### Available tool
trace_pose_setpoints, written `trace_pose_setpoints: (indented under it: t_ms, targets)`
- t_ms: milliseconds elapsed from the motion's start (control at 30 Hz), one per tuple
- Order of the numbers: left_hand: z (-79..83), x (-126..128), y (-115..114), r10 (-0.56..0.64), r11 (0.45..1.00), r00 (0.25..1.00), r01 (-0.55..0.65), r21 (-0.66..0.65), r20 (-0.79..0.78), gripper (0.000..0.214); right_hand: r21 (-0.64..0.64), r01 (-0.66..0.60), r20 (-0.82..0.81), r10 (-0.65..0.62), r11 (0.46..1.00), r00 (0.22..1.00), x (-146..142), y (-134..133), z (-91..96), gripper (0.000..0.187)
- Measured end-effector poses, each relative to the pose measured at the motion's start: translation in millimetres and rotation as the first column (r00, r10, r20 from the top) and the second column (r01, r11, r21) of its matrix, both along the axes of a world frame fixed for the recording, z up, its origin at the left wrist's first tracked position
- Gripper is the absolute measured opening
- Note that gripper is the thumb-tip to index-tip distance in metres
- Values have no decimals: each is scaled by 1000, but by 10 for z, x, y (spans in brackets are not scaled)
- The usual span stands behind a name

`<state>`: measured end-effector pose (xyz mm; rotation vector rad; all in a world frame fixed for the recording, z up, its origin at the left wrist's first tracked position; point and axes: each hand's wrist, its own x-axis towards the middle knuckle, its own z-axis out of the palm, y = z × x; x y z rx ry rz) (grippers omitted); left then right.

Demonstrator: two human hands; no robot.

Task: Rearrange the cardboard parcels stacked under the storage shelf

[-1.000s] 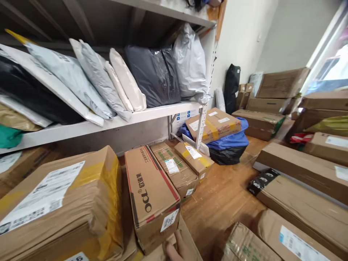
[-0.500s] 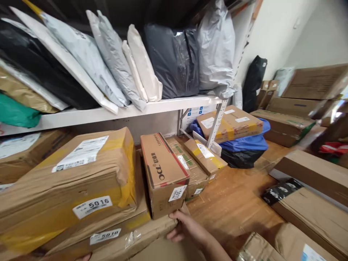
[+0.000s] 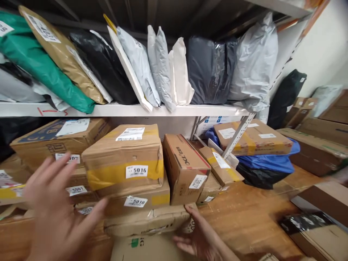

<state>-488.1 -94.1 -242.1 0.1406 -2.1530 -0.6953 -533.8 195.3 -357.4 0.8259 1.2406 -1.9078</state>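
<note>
My left hand point(image 3: 58, 214) is raised in front of the stacked cardboard boxes, fingers spread wide, holding nothing. It hangs before the boxes labelled 5001 point(image 3: 78, 185) and 5010 point(image 3: 137, 199). My right hand point(image 3: 199, 237) is low, fingers apart, next to the right end of a flat wrapped box point(image 3: 152, 221) at the bottom of the stack, just below the upright brown box point(image 3: 185, 166). A taped box labelled 5016 point(image 3: 125, 156) sits on top of the stack.
A white shelf point(image 3: 122, 110) above the boxes carries several soft mailer bags point(image 3: 163, 69) standing on edge. Beyond its metal post point(image 3: 239, 134), a box rests on blue and black bags point(image 3: 261, 166). More cartons point(image 3: 320, 152) line the right side on the wooden floor point(image 3: 250, 217).
The view has swung left and pulled back. My left hand has risen into view with fingers spread. My right hand has come off the box edge and opened.
</note>
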Motion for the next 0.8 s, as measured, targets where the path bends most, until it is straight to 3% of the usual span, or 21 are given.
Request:
trace_pose_setpoints:
  t_ms: [33,67,167,267,467,567,633,800]
  targets:
    - [214,-134,62,-21,973,998,33,-229,51,81,-16,47,11,-47,999,999,-15,-45,61,65]
    - [392,-287,137,-22,926,993,64,-372,116,79,-27,94,12,-93,995,996,-39,-83,116,63]
    - [688,-730,334,95,854,977,18,-520,190,64,-36,171,16,-170,985,985,-121,-150,216,61]
    - [738,-941,422,121,845,975,-1,-535,189,55,-18,208,3,-208,978,978,-142,-165,205,63]
    - [810,-910,660,134,862,968,-9,-507,211,54,29,199,-18,-198,980,980,-20,-155,0,58]
    - [892,-901,915,4,837,956,157,-524,292,34,12,202,-33,-202,979,979,31,-135,-97,51]
    - [915,-878,1105,-86,799,923,289,-528,375,36,-2,219,-38,-219,976,975,58,-124,-129,47]
    - [869,-753,1439,12,772,857,319,-550,514,46,-85,345,-34,-348,935,937,170,-269,-120,36]
